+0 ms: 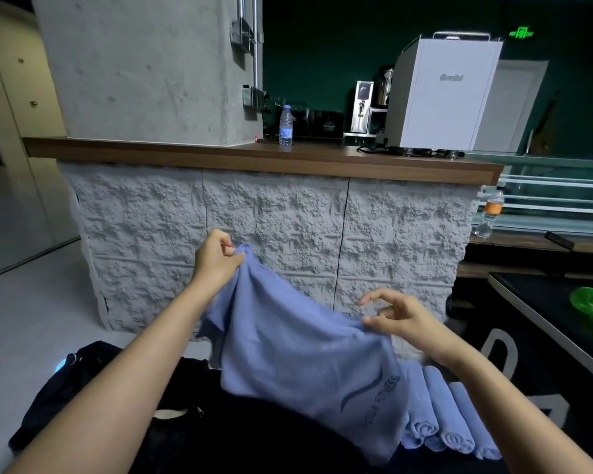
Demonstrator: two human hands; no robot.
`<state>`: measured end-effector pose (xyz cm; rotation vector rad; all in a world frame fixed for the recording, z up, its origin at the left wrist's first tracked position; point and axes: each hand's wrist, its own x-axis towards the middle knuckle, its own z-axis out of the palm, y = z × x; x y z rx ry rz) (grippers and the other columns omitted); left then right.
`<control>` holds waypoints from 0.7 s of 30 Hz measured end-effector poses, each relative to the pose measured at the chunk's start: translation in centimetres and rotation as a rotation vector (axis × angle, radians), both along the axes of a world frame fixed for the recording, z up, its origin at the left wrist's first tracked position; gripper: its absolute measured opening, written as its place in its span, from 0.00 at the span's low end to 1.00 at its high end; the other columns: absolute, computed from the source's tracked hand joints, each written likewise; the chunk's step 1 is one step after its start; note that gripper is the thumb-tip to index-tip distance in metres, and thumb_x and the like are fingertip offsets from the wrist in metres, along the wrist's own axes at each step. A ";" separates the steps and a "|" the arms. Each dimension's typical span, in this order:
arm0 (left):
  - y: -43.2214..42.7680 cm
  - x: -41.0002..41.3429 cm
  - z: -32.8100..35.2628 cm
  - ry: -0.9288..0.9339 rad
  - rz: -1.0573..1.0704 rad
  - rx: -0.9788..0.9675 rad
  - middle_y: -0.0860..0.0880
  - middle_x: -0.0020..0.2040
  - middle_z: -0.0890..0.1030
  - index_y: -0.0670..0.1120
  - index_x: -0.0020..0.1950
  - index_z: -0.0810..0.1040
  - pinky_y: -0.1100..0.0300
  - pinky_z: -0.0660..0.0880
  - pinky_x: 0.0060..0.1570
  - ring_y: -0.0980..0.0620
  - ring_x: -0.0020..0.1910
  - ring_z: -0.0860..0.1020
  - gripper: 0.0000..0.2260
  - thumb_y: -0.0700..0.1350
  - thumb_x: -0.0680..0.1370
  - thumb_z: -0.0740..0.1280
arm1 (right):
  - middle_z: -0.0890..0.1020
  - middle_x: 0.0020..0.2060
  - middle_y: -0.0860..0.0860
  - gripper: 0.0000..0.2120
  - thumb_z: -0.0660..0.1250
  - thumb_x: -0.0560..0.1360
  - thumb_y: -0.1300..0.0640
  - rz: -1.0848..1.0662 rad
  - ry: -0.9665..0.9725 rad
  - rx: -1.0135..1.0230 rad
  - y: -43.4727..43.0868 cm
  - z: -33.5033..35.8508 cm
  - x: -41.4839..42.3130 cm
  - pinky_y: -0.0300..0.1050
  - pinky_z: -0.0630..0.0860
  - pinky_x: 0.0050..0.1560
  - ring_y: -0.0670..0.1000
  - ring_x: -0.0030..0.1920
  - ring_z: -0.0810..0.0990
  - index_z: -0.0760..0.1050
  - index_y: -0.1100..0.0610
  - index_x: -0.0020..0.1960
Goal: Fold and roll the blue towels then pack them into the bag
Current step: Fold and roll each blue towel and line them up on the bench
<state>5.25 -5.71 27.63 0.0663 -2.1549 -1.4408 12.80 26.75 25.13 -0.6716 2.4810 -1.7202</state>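
Cloth hung soft and limp between the hands: the blue towel (pixel 298 354), left hand (pixel 216 258) pinching one top corner, right hand (pixel 401 319) loosely pinching the edge, fingers spread; best taken by corners; rolled towels (pixel 442 419) lay below the right wrist; black bag (pixel 83 381) beneath the left forearm.

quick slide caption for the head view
Left hand and right hand hold up a blue towel above rolled towels, facing a stone-faced counter.
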 end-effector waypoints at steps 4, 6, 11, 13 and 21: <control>3.5 0.9 -0.3 -0.054 -0.198 0.034 0.49 0.30 0.70 0.48 0.33 0.69 0.61 0.64 0.34 0.52 0.33 0.67 0.15 0.31 0.72 0.67 | 0.76 0.26 0.42 0.06 0.65 0.76 0.63 0.038 0.061 -0.015 -3.3 1.9 0.0 0.30 0.65 0.32 0.39 0.28 0.70 0.79 0.66 0.48; 4.8 1.7 0.0 -0.079 -0.305 0.052 0.49 0.30 0.71 0.47 0.33 0.70 0.67 0.66 0.30 0.55 0.31 0.68 0.15 0.29 0.72 0.67 | 0.81 0.34 0.44 0.10 0.61 0.77 0.68 0.116 -0.006 0.028 -4.7 3.0 -0.1 0.28 0.71 0.40 0.39 0.36 0.76 0.77 0.65 0.56; 6.5 3.7 0.5 -0.129 -0.495 0.082 0.48 0.30 0.74 0.45 0.36 0.71 0.71 0.70 0.32 0.58 0.29 0.70 0.13 0.30 0.72 0.69 | 0.79 0.27 0.47 0.05 0.73 0.71 0.61 -0.055 0.201 0.173 -7.4 4.0 -1.2 0.34 0.73 0.35 0.41 0.28 0.75 0.81 0.62 0.45; 6.8 4.2 0.5 -0.142 -0.552 0.118 0.49 0.30 0.74 0.45 0.36 0.71 0.71 0.70 0.33 0.60 0.28 0.72 0.13 0.30 0.71 0.69 | 0.76 0.25 0.45 0.10 0.76 0.69 0.54 -0.183 0.379 0.259 -7.8 4.1 -1.6 0.33 0.67 0.30 0.41 0.26 0.71 0.80 0.60 0.36; 7.6 5.7 0.3 -0.140 -0.666 0.169 0.48 0.37 0.79 0.43 0.42 0.75 0.70 0.72 0.40 0.56 0.39 0.76 0.08 0.31 0.74 0.65 | 0.78 0.46 0.50 0.10 0.74 0.69 0.50 -0.235 0.334 0.224 -7.9 2.8 -2.6 0.35 0.64 0.47 0.44 0.48 0.73 0.75 0.48 0.32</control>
